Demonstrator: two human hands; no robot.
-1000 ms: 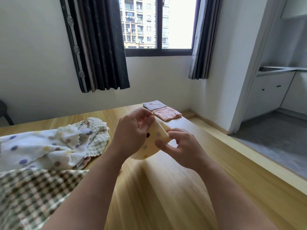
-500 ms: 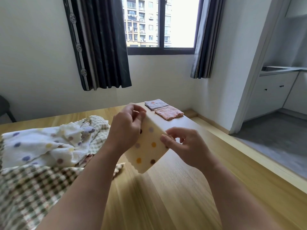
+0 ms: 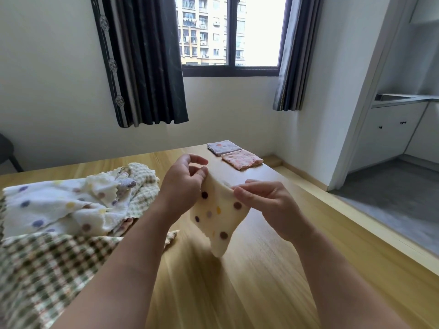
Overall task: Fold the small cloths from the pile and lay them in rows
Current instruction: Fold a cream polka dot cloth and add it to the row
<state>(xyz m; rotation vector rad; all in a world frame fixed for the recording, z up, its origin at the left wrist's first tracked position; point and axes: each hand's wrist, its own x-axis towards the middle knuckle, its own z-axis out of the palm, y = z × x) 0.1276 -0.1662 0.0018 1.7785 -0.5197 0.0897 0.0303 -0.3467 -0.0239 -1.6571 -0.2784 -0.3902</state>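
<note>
A cream cloth with coloured dots (image 3: 217, 218) hangs in the air above the wooden table (image 3: 273, 269). My left hand (image 3: 184, 184) pinches its upper left edge, and my right hand (image 3: 263, 203) pinches its upper right edge. The lower corner of the cloth droops toward the tabletop. At the left lies the pile of unfolded cloths (image 3: 69, 205), white with dots and green checked. Two folded cloths lie side by side at the far end of the table: a grey one (image 3: 223, 146) and a pink one (image 3: 241, 159).
A green checked cloth (image 3: 45, 274) covers the near left of the table. The table's right edge runs along a low wooden step (image 3: 351, 210) and a grey floor. A white wall, dark curtains and a window stand behind the table.
The dotted cloth has opened out from a bunched fold between my hands and now hangs lower and longer. Both hands have stayed on its top edge.
</note>
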